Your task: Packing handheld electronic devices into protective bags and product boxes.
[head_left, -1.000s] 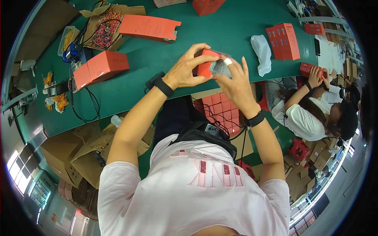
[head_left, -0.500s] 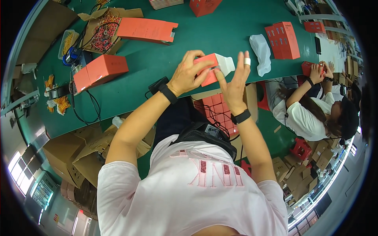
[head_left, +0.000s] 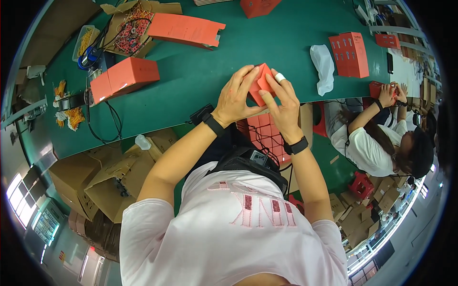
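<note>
Between my two hands, at the near edge of the green table, is a small red-orange cardboard box. A red flap shows on the side facing up. My left hand is closed round the box's left side, its fingers along the upper edge. On the other side my right hand grips the box, thumb and fingers pressed at the flap; one finger wears a white wrap. Both wrists carry black bands. The box's underside is hidden.
Left on the green table lie two joined red boxes, a long red carton and a box of coloured wires. A white plastic bag and red boxes stand right. A co-worker sits beyond.
The box has been turned, so its white open flaps no longer show and a red flap faces up. My right fingers, stretched out before, have closed in on the box.
</note>
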Demonstrator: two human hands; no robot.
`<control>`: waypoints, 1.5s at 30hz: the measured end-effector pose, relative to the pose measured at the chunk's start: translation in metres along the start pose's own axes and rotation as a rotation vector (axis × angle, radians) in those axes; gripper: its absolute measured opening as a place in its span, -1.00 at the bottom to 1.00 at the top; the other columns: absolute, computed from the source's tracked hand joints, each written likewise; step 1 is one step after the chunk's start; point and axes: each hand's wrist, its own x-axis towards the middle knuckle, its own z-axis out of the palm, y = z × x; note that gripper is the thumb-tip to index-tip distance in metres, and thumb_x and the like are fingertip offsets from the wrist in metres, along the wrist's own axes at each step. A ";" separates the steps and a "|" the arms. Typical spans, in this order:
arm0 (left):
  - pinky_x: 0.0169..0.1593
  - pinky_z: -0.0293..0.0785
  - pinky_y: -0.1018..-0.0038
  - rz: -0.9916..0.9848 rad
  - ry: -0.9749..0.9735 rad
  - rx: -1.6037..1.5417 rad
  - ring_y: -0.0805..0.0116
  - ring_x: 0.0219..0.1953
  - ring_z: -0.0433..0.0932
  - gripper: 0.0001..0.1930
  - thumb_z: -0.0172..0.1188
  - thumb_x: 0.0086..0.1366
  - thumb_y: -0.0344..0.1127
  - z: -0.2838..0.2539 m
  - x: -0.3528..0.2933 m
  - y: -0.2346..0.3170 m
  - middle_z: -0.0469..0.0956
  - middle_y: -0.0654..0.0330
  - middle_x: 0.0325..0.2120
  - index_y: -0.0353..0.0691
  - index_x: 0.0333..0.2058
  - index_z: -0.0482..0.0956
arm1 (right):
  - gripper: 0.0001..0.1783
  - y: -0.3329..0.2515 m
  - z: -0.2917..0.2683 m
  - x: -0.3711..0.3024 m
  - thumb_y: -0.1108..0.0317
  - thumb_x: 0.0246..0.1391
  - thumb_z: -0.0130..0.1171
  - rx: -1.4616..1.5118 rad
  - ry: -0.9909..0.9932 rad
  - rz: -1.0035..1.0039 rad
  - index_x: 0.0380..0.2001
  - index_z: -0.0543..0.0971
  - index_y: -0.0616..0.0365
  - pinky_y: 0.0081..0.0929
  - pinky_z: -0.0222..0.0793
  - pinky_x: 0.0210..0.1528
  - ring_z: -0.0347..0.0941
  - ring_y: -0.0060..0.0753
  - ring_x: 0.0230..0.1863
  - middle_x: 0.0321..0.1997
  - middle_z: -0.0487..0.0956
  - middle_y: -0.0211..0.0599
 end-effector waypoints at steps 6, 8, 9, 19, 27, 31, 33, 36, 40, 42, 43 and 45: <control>0.14 0.50 0.21 0.010 0.026 -0.005 -0.01 0.13 0.43 0.04 0.60 -0.19 -0.09 0.001 -0.001 0.001 0.33 -0.01 0.12 -0.32 0.28 0.29 | -0.57 0.006 0.010 0.000 0.43 0.13 0.30 0.077 0.044 0.108 0.09 0.59 0.22 -0.31 0.45 0.09 0.53 -0.16 0.06 0.03 0.61 -0.09; 0.14 0.50 0.21 0.017 0.026 -0.008 -0.01 0.12 0.43 0.04 0.59 -0.17 -0.12 0.001 -0.001 0.001 0.33 -0.02 0.13 -0.31 0.29 0.26 | -0.58 0.008 0.011 0.001 0.45 0.14 0.28 0.099 0.049 0.099 0.09 0.59 0.22 -0.29 0.44 0.09 0.52 -0.14 0.05 0.02 0.61 -0.09; 0.14 0.50 0.21 0.016 0.026 -0.008 -0.01 0.12 0.43 0.04 0.59 -0.17 -0.12 0.002 -0.002 0.001 0.33 -0.02 0.13 -0.31 0.29 0.26 | -0.60 0.010 0.011 0.001 0.45 0.17 0.25 0.020 0.051 0.052 0.10 0.58 0.22 -0.29 0.44 0.08 0.51 -0.12 0.04 0.04 0.60 -0.08; 0.19 0.47 0.19 0.006 0.040 -0.032 -0.06 0.19 0.39 0.04 0.55 -0.17 -0.24 0.008 -0.005 -0.001 0.28 -0.05 0.21 -0.22 0.33 0.23 | -0.04 -0.009 -0.001 -0.009 -0.10 0.08 0.28 -0.414 -0.250 -0.106 0.42 0.19 0.16 0.09 0.02 0.41 0.08 0.19 0.44 0.50 0.09 0.10; 0.22 0.44 0.15 -0.988 0.102 -1.057 0.13 0.21 0.45 -0.18 0.35 0.20 0.12 -0.054 0.034 0.003 0.38 -0.10 0.18 -0.34 0.27 0.35 | 0.58 -0.004 -0.125 0.025 -0.21 -0.40 0.59 -0.014 -0.270 0.036 0.48 -0.18 0.27 0.00 0.11 0.40 0.16 0.10 0.44 0.56 -0.08 0.13; 0.28 0.37 0.09 -1.378 -0.305 -1.616 0.01 0.18 0.46 0.00 0.12 0.19 0.45 -0.030 0.046 -0.018 0.31 -0.10 0.23 -0.20 0.36 0.12 | 0.53 -0.020 -0.118 0.020 -0.02 -0.43 0.65 -0.253 -0.417 -0.261 0.47 -0.14 0.26 0.07 0.14 0.39 0.18 0.27 0.40 0.51 -0.01 0.24; 0.27 0.39 0.11 -1.430 -0.494 -1.608 0.04 0.15 0.49 -0.04 0.12 0.20 0.42 -0.011 0.067 -0.015 0.34 -0.02 0.21 -0.18 0.34 0.16 | 0.13 -0.028 -0.116 0.042 0.09 -0.33 0.60 -0.194 -0.346 -0.379 0.27 0.21 0.27 0.05 0.20 0.36 0.26 0.27 0.33 0.43 0.16 0.24; 0.27 0.39 0.07 -1.320 -0.595 -1.593 0.05 0.16 0.49 -0.02 0.12 0.18 0.46 -0.002 0.112 -0.017 0.36 0.05 0.19 -0.18 0.33 0.16 | 0.13 -0.015 -0.117 0.088 0.23 -0.33 0.59 -0.031 -0.331 -0.304 0.32 0.20 0.29 -0.11 0.28 0.29 0.34 0.15 0.27 0.26 0.35 0.12; 0.34 0.18 -0.15 -1.488 -0.294 -1.368 -0.05 0.41 0.14 0.15 0.05 0.15 0.56 -0.015 0.179 -0.027 0.08 -0.19 0.37 -0.12 0.46 -0.13 | -0.12 0.017 -0.122 0.166 0.29 -0.25 0.55 0.135 -0.148 0.121 0.16 0.34 0.24 -0.38 0.35 0.16 0.43 -0.34 0.08 0.09 0.45 -0.22; 0.45 -0.03 0.06 -1.153 -0.044 -1.000 -0.01 0.50 -0.10 0.28 0.00 0.15 0.59 -0.014 0.186 -0.038 -0.14 -0.24 0.44 -0.33 0.45 -0.32 | -0.21 0.071 -0.109 0.202 0.29 -0.14 0.54 0.260 0.164 0.309 0.13 0.35 0.26 -0.43 0.36 0.13 0.44 -0.39 0.04 0.07 0.47 -0.22; 0.46 -0.07 0.16 -1.036 0.145 -0.866 -0.01 0.50 -0.12 0.31 -0.02 0.14 0.61 0.004 0.186 -0.050 -0.16 -0.23 0.45 -0.42 0.43 -0.33 | -0.23 0.099 -0.096 0.218 0.28 -0.07 0.53 0.182 0.338 0.203 0.12 0.34 0.32 -0.41 0.36 0.11 0.44 -0.38 0.02 0.06 0.48 -0.17; 0.41 0.09 0.34 -0.886 0.472 -0.993 0.08 0.39 0.17 0.24 0.22 0.18 0.39 0.030 0.210 -0.047 0.16 -0.17 0.35 -0.56 0.39 -0.18 | -0.19 0.140 -0.072 0.241 0.23 -0.09 0.56 0.074 0.498 0.215 0.11 0.34 0.38 -0.42 0.30 0.15 0.41 -0.37 0.05 0.06 0.47 -0.14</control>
